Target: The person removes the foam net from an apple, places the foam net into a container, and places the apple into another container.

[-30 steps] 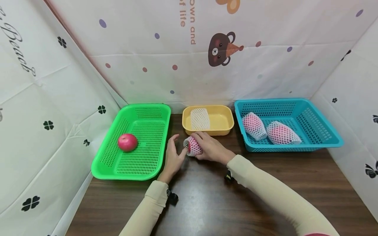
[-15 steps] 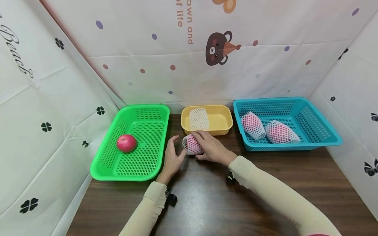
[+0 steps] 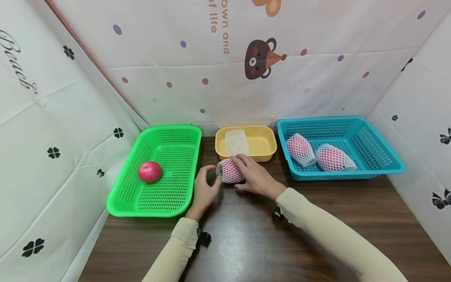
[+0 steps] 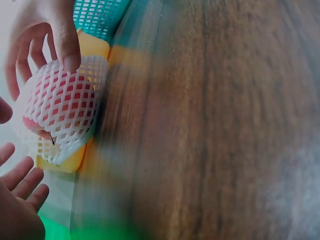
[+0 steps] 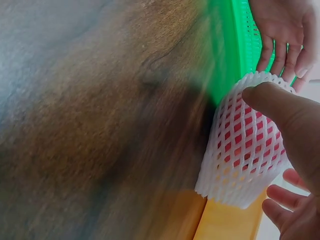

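Note:
An apple in a white foam net (image 3: 230,171) lies on the table just in front of the yellow tray. My right hand (image 3: 258,178) holds it from the right, thumb on the near side and fingers over the far side. Facing the net's left end is my left hand (image 3: 205,190), its fingers loosely bent and nothing in them. In the left wrist view, the apple's red skin and dark stem (image 4: 51,137) show through the net's open end, and the left fingers (image 4: 25,182) stand apart from it.
At left, a green basket (image 3: 121,196) holds a bare red apple (image 3: 150,171). An empty foam net (image 3: 236,141) lies in the yellow tray (image 3: 262,145). Two netted fruits (image 3: 300,149) sit in the blue basket (image 3: 382,152) at right. Patterned cloth walls stand behind and beside the table.
The netted apple has turned a little and moved slightly toward the yellow tray under my right hand. My left fingers have bent in slightly beside the net's open end.

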Motion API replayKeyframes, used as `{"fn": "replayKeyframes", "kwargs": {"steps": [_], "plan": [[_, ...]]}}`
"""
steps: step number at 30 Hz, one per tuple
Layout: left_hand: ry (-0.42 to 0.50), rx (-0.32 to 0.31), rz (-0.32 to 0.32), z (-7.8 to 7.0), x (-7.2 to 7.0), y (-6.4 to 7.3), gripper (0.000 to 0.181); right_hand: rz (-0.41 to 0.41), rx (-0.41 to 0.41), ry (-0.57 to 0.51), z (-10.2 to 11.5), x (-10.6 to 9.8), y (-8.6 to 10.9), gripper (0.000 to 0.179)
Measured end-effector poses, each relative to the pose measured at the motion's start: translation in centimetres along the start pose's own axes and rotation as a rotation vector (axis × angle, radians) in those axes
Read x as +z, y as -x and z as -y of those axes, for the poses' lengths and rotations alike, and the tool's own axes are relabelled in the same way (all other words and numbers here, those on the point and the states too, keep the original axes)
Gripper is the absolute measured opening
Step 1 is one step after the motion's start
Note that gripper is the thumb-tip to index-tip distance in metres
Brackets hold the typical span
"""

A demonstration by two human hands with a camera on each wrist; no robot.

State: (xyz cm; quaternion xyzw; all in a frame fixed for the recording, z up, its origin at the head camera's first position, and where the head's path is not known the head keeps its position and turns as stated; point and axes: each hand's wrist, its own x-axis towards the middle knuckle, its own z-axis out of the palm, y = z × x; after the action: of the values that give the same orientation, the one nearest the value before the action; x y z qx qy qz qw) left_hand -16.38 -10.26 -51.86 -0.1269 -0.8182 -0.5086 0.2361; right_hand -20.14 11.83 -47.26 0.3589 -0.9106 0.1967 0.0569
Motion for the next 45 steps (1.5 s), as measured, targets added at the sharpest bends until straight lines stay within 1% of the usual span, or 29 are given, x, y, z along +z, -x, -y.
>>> {"fn": "replayKeyframes", "kwargs": {"steps": [4,8,14,20,23,26,29,32,34,36,39,42,45], "plan": [[-0.018,0.017,-0.011,0.1,0.1,-0.1,0.035,0.005,0.018,0.006,-0.3,-0.1,0.3,0.103],[-0.031,0.033,-0.008,0.1,0.2,-0.2,0.031,-0.012,0.025,0.012,-0.6,-0.4,0.7,0.102],[0.012,0.048,0.033,0.1,0.4,-0.4,0.029,-0.025,0.04,0.027,-1.0,-0.8,1.3,0.102],[0.075,0.058,0.069,0.0,0.6,-0.7,0.033,-0.033,0.064,0.053,-1.5,-1.0,1.9,0.103],[0.104,0.058,0.093,-0.1,0.6,-0.8,0.037,-0.032,0.072,0.056,-1.7,-1.1,2.2,0.104],[0.103,0.038,0.128,-0.1,0.7,-0.9,0.045,-0.029,0.082,0.05,-1.8,-1.1,2.5,0.105],[0.082,-0.003,0.169,-0.2,0.8,-1.1,0.054,-0.026,0.095,0.046,-1.9,-1.2,2.7,0.106],[0.048,-0.057,0.229,-0.2,0.9,-1.2,0.066,-0.028,0.106,0.044,-2.0,-1.1,2.8,0.107],[0.018,-0.078,0.269,-0.2,1.0,-1.3,0.075,-0.028,0.112,0.042,-2.1,-1.1,3.0,0.107],[-0.011,-0.086,0.302,-0.2,1.0,-1.4,0.083,-0.033,0.111,0.038,-2.2,-1.0,3.1,0.108],[-0.024,-0.071,0.32,-0.2,1.2,-1.5,0.09,-0.038,0.11,0.035,-2.3,-1.0,3.3,0.107],[-0.01,-0.059,0.326,-0.2,1.3,-1.5,0.09,-0.043,0.108,0.037,-2.4,-1.1,3.4,0.107],[-0.001,-0.068,0.328,-0.1,1.5,-1.6,0.089,-0.054,0.103,0.036,-2.4,-1.2,3.6,0.107]]}}
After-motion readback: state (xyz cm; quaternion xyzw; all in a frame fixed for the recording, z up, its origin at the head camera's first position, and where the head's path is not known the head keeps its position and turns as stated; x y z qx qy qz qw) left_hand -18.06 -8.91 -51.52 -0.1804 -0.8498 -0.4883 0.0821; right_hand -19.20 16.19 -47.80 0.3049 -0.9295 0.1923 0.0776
